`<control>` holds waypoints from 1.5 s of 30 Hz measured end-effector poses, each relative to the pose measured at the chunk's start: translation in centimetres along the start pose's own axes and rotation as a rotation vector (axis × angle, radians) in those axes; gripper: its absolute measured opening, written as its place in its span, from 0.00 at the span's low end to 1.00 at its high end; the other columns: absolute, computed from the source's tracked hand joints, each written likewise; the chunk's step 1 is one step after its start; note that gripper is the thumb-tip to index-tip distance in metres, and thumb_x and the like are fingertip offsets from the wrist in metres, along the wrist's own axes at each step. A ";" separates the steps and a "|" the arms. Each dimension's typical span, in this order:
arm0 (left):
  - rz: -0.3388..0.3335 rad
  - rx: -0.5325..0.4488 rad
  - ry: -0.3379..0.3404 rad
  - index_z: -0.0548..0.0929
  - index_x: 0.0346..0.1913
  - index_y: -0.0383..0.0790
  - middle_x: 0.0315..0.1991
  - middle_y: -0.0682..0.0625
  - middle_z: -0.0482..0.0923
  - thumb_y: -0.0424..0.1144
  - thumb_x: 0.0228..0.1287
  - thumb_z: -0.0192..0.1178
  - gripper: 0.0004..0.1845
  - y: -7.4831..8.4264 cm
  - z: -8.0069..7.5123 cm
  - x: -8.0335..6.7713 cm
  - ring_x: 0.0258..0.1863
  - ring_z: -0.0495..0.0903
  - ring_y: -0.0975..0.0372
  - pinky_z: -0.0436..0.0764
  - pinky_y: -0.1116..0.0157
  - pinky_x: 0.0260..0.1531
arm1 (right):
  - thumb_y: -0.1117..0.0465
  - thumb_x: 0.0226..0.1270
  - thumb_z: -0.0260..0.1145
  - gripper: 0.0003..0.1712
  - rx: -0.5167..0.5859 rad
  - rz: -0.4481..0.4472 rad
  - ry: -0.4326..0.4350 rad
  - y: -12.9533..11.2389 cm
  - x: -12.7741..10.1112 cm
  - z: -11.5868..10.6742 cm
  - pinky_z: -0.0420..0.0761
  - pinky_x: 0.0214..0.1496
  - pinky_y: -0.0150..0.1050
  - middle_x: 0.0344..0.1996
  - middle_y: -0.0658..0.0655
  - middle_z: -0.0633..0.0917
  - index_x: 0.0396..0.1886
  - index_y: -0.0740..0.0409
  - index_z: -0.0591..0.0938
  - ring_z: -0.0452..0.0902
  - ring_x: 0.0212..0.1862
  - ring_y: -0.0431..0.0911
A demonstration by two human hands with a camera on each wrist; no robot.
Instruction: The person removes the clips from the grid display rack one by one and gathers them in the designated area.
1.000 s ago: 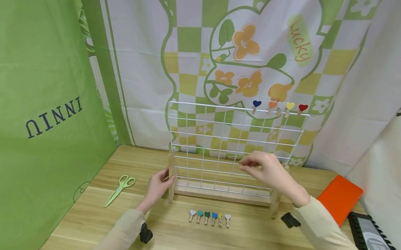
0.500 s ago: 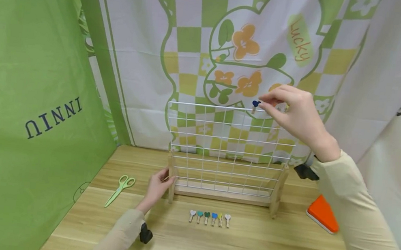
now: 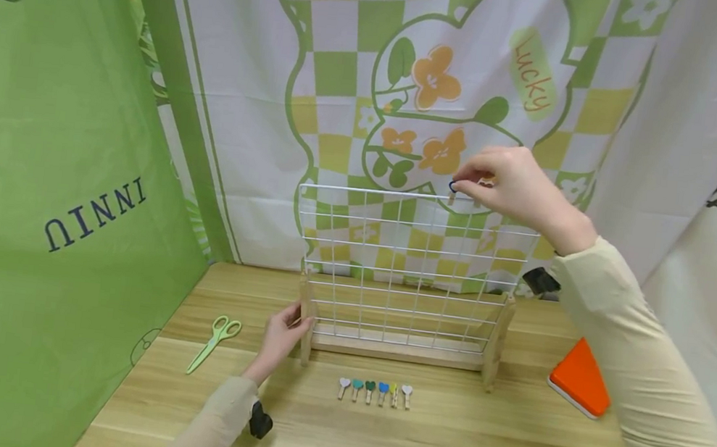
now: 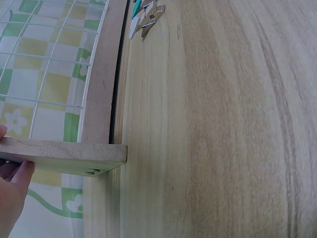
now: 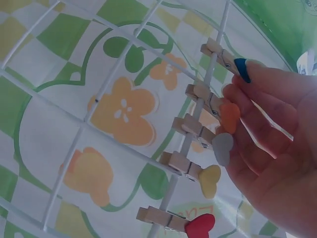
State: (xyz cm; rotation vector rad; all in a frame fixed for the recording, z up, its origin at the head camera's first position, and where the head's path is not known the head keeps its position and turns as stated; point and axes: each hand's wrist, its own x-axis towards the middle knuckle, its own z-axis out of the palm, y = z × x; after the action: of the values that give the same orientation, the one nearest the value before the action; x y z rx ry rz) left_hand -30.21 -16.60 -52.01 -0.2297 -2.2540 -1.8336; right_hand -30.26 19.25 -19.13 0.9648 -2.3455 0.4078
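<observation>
I am pinching the blue clip (image 5: 233, 63) with my right hand (image 3: 519, 189) on the grid's (image 3: 407, 258) top wire, beside four others. It looks light, stiff and springy; best squeezed at the heart end. My left hand (image 3: 281, 333) is gripping the wooden post (image 3: 305, 320). The backdrop reads "Lucky" (image 3: 532, 70).

Blue heart clip (image 3: 453, 187), a small wooden peg with a dark blue heart on its head, clipped upright on the top wire of the white wire grid rack (image 3: 394, 256), pinched at the fingertips of the right hand (image 3: 513, 189). Leftmost of a row of heart clips there, orange one (image 5: 229, 117) just beside it against the same fingers. Rack standing upright on wooden feet, its left post (image 3: 305, 320) gripped low by the left hand (image 3: 281, 332).
</observation>
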 end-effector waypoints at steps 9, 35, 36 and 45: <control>0.025 0.005 0.004 0.74 0.59 0.17 0.56 0.23 0.77 0.24 0.64 0.62 0.22 0.2 0.0 -0.2 0.60 0.76 0.35 0.82 0.50 0.59 | 0.67 0.62 0.71 0.02 -0.013 -0.009 0.024 0.2 0.1 0.5 0.75 0.27 0.26 0.26 0.53 0.88 0.30 0.59 0.89 0.77 0.27 0.40; 0.028 0.025 0.008 0.74 0.59 0.17 0.56 0.23 0.77 0.24 0.64 0.61 0.22 0.1 -0.1 -0.1 0.60 0.76 0.35 0.81 0.51 0.59 | 0.71 0.56 0.74 0.06 0.133 -0.078 0.157 -1.7 -4.0 2.7 0.82 0.43 0.27 0.28 0.52 0.88 0.32 0.57 0.89 0.82 0.31 0.42; 0.028 0.023 0.009 0.74 0.59 0.17 0.56 0.24 0.76 0.25 0.64 0.61 0.22 0.2 -0.1 -0.1 0.60 0.76 0.35 0.82 0.51 0.59 | 0.71 0.55 0.74 0.07 0.136 -0.080 0.143 -1.7 -4.5 3.2 0.83 0.43 0.28 0.28 0.52 0.89 0.32 0.57 0.89 0.83 0.31 0.42; 0.021 0.023 0.002 0.74 0.60 0.18 0.56 0.24 0.77 0.25 0.65 0.61 0.22 0.2 -0.1 -0.1 0.60 0.76 0.35 0.81 0.50 0.60 | 0.73 0.52 0.75 0.08 0.201 -0.097 0.009 -1.4 -9.4 10.0 0.86 0.28 0.36 0.25 0.51 0.87 0.29 0.58 0.87 0.82 0.29 0.40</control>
State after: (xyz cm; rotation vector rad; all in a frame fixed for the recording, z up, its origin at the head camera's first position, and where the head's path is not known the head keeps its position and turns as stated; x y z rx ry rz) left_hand -30.03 -16.61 -51.83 -0.2458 -2.2616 -1.7952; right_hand -27.64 18.67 -32.61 1.1619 -2.2703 0.6159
